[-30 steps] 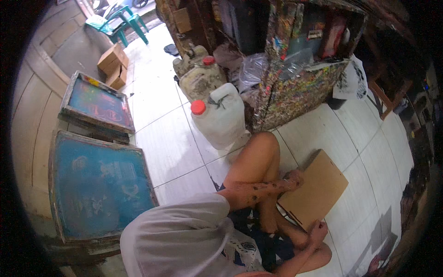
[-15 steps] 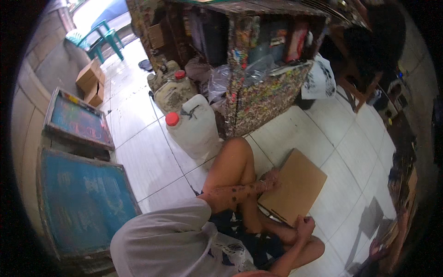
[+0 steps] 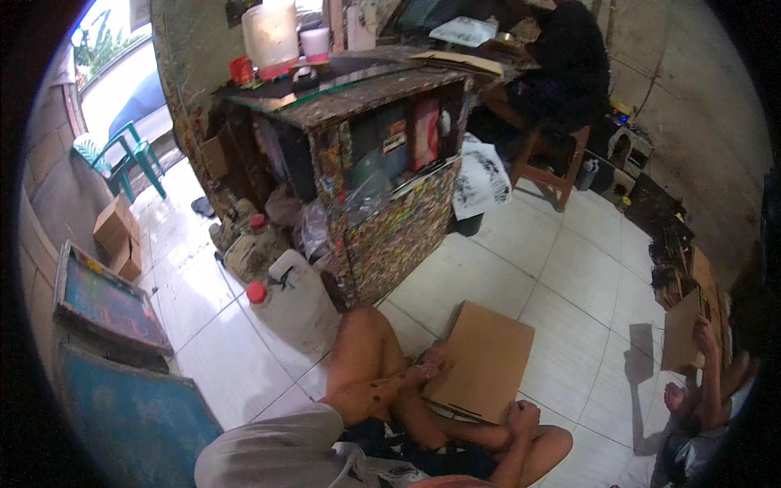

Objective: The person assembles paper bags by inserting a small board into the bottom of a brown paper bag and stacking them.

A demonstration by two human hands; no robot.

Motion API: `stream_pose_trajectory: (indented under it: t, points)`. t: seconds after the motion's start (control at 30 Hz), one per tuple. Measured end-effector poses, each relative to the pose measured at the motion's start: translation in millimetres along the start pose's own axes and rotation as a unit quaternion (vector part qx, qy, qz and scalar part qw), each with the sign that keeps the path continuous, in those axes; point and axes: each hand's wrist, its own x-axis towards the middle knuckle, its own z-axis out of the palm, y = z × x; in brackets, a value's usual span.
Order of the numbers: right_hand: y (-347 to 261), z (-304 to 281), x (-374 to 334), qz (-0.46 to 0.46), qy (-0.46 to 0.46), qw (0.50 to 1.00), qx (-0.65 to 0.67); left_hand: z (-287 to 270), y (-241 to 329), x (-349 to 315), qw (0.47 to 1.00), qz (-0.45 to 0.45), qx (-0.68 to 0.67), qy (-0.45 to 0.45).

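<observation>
A flattened cardboard box [image 3: 486, 358] lies low in front of my crossed legs, with dark slits along its near edge. My left hand [image 3: 431, 359] is at its left edge, fingers curled against the board. At its near right corner, my right hand [image 3: 525, 418] is closed, close beside the edge. What that hand holds, if anything, is hidden. Dark spots mark my left forearm [image 3: 370, 392].
A paint-crusted cabinet [image 3: 390, 236] stands ahead, beside a white jerrycan [image 3: 301, 313]. Framed screens [image 3: 122, 415] lean at left. A person [image 3: 569, 65] sits by a wooden stool [image 3: 551, 159]; at right, another person's hand [image 3: 704, 333] holds a cardboard piece [image 3: 682, 332].
My view has tilted up and swung right, bringing the cabinet top and both other people into fuller sight. My hands remain at the flattened cardboard box.
</observation>
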Motion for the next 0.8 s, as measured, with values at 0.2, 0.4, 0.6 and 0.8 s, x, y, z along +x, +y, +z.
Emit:
stream_pose_trajectory:
  t: [0.2,0.4,0.6,0.8]
  points:
    - [-0.8,-0.6,1.2,0.016,-0.008,1.000,-0.014,0.4,-3.1,-15.3,1.000,-0.003,0.014,0.002]
    - [-18.1,-13.7,-1.4,0.052,-0.030,0.998,-0.011,-3.9,-6.5,-13.6,0.999,0.002,0.032,0.020]
    - [-4.3,0.4,5.4,0.029,-0.012,0.999,-0.013,-4.8,-10.0,-24.7,0.999,0.002,0.040,0.036]
    - [7.7,5.7,5.7,0.075,-0.077,0.994,-0.009,-11.6,-2.3,-26.8,0.993,0.037,0.080,0.076]
